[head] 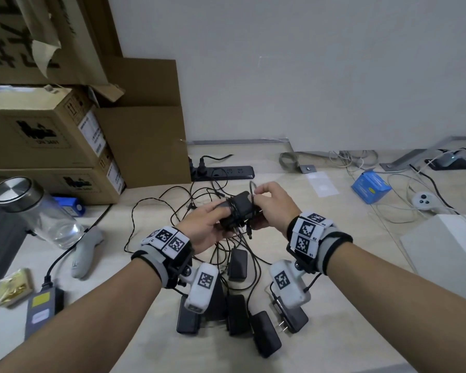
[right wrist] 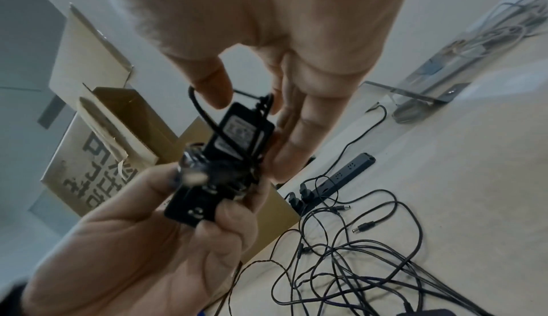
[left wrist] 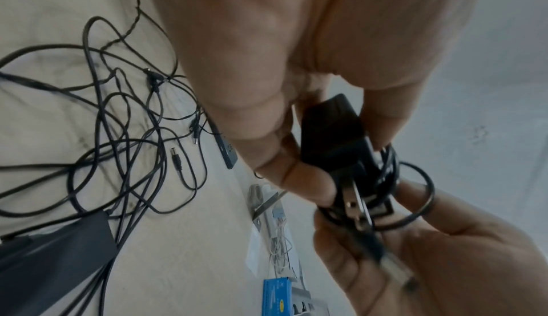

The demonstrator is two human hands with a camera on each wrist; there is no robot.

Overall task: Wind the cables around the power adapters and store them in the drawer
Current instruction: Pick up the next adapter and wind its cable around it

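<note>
Fingers [head: 228,208] of the left hand [head: 205,227] curl round a small black power adapter [head: 238,211] and hold it above the bench [head: 334,265], roughly over the tangle of loose cables [head: 189,200]. Fingers of the right hand [head: 272,203] pinch the free loop of its cable [head: 252,188] near the top of the adapter, with several turns already lying across the body. In the left wrist view the 2 metal plug prongs [left wrist: 354,200] stick out from the end nearest the right hand.

Judging by its size, the adapter should be light and rigid, a hard plastic block with smooth sides that could slip if held loosely; a grip across its 2 broad faces, as the left hand has it, looks the safest hold. The prongs are the awkward part: they may snag the cable or dig into a palm, so the turns are best kept on the body, away from them. The cable is thin, limp and somewhat springy; I expect the turns to loosen unless a thumb pins them and the barrel end is tucked under a turn.

At least 5 more adapters [head: 264,333] lie on the bench near the forearms, their cables running into the tangle, so pulling any one free will probably drag its neighbours. No drawer is visible in these views. A power strip [head: 232,172] lies beyond the hands, beside cardboard boxes [head: 51,135].
</note>
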